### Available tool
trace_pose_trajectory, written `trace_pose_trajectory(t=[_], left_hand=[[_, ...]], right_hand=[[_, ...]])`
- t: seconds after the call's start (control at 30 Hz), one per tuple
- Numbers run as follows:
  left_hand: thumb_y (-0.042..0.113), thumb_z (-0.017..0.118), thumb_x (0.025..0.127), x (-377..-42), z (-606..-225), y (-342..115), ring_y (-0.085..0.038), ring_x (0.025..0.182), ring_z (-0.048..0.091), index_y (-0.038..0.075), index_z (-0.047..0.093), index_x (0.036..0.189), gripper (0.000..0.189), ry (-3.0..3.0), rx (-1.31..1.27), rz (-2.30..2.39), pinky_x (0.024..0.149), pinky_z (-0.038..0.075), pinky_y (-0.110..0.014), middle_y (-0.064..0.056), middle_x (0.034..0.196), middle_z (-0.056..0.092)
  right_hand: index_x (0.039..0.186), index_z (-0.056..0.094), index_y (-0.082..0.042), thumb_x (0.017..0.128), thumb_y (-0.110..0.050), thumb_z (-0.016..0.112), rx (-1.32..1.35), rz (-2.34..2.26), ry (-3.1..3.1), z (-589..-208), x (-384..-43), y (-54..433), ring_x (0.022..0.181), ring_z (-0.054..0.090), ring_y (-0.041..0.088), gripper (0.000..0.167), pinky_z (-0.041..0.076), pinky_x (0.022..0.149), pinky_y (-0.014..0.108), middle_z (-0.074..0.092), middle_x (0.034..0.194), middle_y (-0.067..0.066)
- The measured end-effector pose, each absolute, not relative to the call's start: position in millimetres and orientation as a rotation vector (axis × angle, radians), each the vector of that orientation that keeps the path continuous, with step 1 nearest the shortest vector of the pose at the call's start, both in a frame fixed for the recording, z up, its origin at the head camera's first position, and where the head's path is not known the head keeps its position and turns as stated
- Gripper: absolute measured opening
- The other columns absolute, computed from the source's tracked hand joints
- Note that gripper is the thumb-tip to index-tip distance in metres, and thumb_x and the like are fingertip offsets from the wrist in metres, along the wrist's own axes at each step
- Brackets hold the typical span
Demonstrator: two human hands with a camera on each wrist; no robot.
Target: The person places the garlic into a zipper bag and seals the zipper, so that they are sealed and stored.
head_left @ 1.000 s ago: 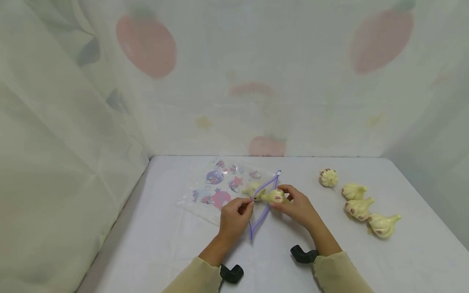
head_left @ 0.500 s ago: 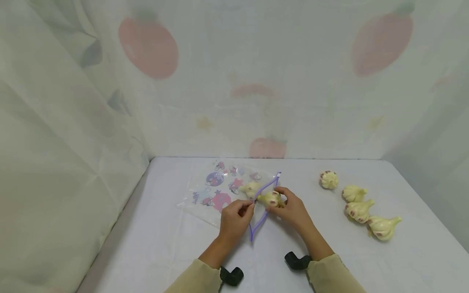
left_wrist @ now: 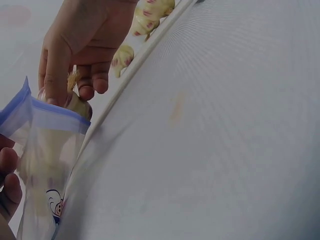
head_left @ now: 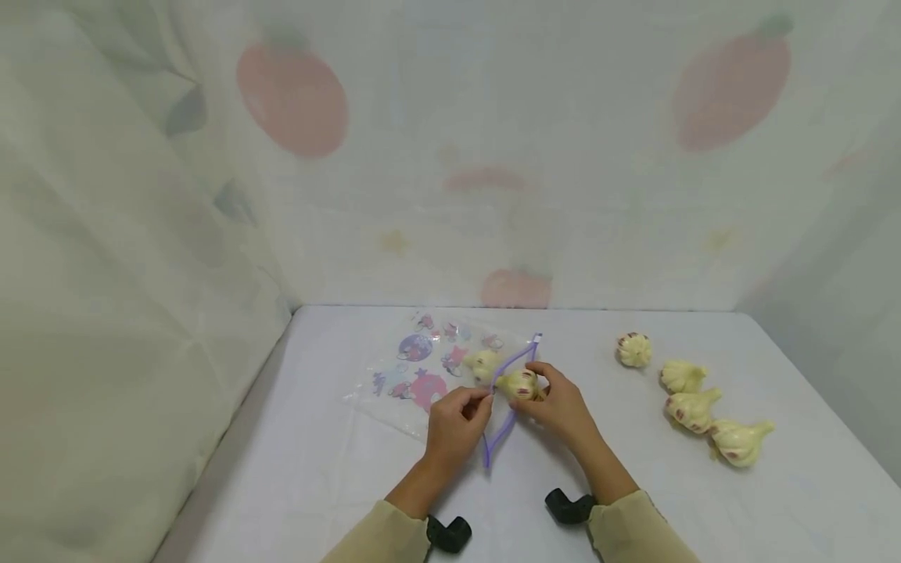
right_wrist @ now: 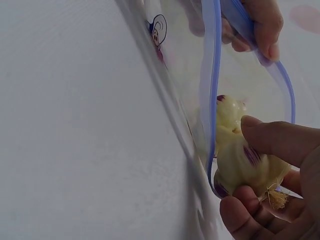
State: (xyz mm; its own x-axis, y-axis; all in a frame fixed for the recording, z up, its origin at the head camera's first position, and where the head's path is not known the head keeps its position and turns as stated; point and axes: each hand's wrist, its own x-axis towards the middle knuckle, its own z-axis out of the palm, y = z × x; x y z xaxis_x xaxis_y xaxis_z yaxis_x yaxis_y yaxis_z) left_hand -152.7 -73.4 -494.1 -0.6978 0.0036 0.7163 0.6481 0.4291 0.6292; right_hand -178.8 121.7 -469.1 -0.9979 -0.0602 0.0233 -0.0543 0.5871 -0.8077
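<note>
A clear zip bag printed with pink and purple pictures lies on the table, its purple-edged mouth spread toward the right. My left hand pinches one edge of that mouth between thumb and fingers. In my right hand I grip a garlic bulb at the opening, stem end pointing into the bag; the right wrist view shows its roots facing back toward my palm. Another garlic bulb lies inside, seen through the plastic just ahead of the held one.
Several more garlic bulbs lie in a loose row on the right of the white table. A printed curtain rises behind the table's far edge, with cloth along both sides. Dark wrist devices sit near the cuffs.
My right hand has moved slightly left, bringing the garlic bulb farther into the bag's mouth. The left hand keeps its pinch on the edge. The whole view has shifted slightly.
</note>
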Motion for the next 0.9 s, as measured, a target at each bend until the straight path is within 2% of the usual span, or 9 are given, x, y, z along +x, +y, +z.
trace_pose_trajectory(t=[0.2, 0.33, 0.43, 0.5, 0.7, 0.9], left_hand=[[0.002, 0.074, 0.082, -154.3, -496.4, -72.1, -0.004, 0.059, 0.053, 0.006, 0.075, 0.086, 0.006, -2.035, -0.554, -1.299, 0.053, 0.045, -0.012, 0.002, 0.069, 0.065], [0.004, 0.074, 0.084, -153.9, -497.4, -72.2, -0.004, 0.059, 0.053, 0.005, 0.075, 0.088, 0.004, -2.042, -0.546, -1.322, 0.053, 0.045, -0.012, 0.002, 0.070, 0.065], [0.004, 0.074, 0.084, -153.3, -497.1, -72.1, -0.004, 0.059, 0.053, 0.005, 0.075, 0.088, 0.004, -2.042, -0.547, -1.322, 0.053, 0.045, -0.012, 0.002, 0.070, 0.064], [0.003, 0.073, 0.084, -152.9, -496.9, -71.8, -0.004, 0.059, 0.053, 0.005, 0.075, 0.087, 0.004, -2.043, -0.546, -1.325, 0.052, 0.045, -0.012, 0.001, 0.069, 0.064], [0.006, 0.072, 0.086, -152.6, -496.1, -71.9, -0.004, 0.060, 0.053, 0.004, 0.075, 0.086, 0.004, -2.054, -0.544, -1.324, 0.053, 0.045, -0.012, 0.001, 0.069, 0.064], [0.009, 0.072, 0.088, -153.0, -497.9, -72.3, -0.003, 0.060, 0.053, 0.005, 0.075, 0.087, 0.005, -2.057, -0.544, -1.307, 0.053, 0.045, -0.011, 0.001, 0.069, 0.064]], right_hand=[[0.134, 0.055, -0.012, 0.073, -0.026, 0.086, -0.137, -1.430, 2.844, -470.8, -184.0, 118.6, 0.068, 0.055, 0.017, 0.070, 0.047, 0.054, 0.029, 0.064, 0.122, 0.012], [0.131, 0.057, -0.009, 0.072, -0.025, 0.087, -0.153, -1.418, 2.893, -473.6, -188.5, 112.0, 0.090, 0.062, 0.024, 0.068, 0.052, 0.073, 0.037, 0.063, 0.128, 0.014], [0.128, 0.059, -0.008, 0.070, -0.024, 0.088, -0.163, -1.408, 2.898, -474.0, -190.0, 106.2, 0.105, 0.060, 0.027, 0.067, 0.050, 0.086, 0.043, 0.065, 0.126, 0.014], [0.127, 0.059, -0.009, 0.069, -0.023, 0.088, -0.164, -1.406, 2.879, -473.6, -189.8, 103.4, 0.101, 0.061, 0.027, 0.066, 0.050, 0.083, 0.042, 0.066, 0.122, 0.013], [0.127, 0.059, -0.009, 0.071, -0.016, 0.084, -0.182, -1.402, 2.844, -472.4, -188.9, 101.3, 0.075, 0.055, 0.018, 0.062, 0.045, 0.064, 0.029, 0.066, 0.114, 0.011], [0.130, 0.057, -0.004, 0.074, -0.014, 0.079, -0.184, -1.440, 2.846, -474.2, -189.7, 102.8, 0.071, 0.054, 0.015, 0.061, 0.045, 0.059, 0.028, 0.065, 0.112, 0.015]])
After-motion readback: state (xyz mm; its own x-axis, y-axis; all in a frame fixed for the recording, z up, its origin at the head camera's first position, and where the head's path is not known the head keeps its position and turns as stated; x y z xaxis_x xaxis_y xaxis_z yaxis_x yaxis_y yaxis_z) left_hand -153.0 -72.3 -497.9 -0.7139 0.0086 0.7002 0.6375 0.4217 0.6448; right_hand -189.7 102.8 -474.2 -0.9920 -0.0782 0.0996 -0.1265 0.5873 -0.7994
